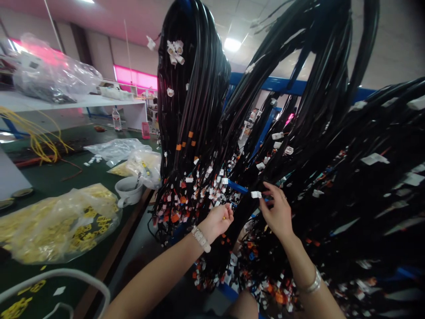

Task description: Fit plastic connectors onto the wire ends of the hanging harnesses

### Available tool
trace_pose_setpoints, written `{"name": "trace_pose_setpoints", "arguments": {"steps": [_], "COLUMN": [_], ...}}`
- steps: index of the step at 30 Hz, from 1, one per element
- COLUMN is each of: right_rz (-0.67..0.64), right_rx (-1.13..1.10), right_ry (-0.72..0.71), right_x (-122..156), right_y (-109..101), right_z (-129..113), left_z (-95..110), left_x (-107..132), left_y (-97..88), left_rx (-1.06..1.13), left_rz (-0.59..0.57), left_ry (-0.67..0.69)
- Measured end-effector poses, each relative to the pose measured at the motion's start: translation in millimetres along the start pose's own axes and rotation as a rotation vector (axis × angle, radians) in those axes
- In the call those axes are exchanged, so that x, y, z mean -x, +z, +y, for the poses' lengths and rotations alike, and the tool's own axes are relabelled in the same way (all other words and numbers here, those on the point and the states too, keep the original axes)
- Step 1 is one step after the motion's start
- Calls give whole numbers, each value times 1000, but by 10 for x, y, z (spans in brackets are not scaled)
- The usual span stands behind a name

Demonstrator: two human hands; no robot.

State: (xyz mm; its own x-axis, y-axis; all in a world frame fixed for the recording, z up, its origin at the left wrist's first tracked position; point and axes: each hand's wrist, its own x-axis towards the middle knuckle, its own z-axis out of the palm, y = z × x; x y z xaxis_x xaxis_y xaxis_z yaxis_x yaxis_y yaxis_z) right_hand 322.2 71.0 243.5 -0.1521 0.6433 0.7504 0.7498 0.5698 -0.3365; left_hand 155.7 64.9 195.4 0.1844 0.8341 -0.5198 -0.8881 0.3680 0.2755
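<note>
My left hand (219,219) is closed, its fingers curled in, with a small yellow piece (225,217) showing at the palm. Beside it, my right hand (278,212) has its thumb and fingertips at a white connector (256,194) on a black wire harness (244,212). Thick bundles of black harnesses (199,88) hang in loops around both hands. White, orange and red connectors (212,192) dangle in a crowd from their lower ends, just beyond my left hand.
A blue rack (272,83) carries the bundles. On the green table (99,175) at left are a bag of yellow pieces (63,221), a white cup (129,190), a bottle (116,119) and yellow wires (43,137). More harnesses (375,199) hang at right.
</note>
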Motion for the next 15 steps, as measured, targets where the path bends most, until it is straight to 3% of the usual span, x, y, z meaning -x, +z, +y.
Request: {"name": "trace_pose_setpoints", "arguments": {"steps": [5, 8, 12, 15], "right_rz": [191, 304, 198, 172], "right_rx": [43, 62, -256, -456], "right_ry": [74, 194, 417, 558], "right_x": [-46, -90, -146, -180], "right_y": [-76, -94, -101, -150], "right_z": [8, 131, 344, 349], "left_z": [-24, -36, -51, -57], "left_x": [63, 86, 95, 112], "left_y": [-6, -9, -35, -36], "left_rx": [-12, -7, -27, -54], "left_rz": [-59, -109, -158, -202], "left_ry": [4, 18, 50, 84]}}
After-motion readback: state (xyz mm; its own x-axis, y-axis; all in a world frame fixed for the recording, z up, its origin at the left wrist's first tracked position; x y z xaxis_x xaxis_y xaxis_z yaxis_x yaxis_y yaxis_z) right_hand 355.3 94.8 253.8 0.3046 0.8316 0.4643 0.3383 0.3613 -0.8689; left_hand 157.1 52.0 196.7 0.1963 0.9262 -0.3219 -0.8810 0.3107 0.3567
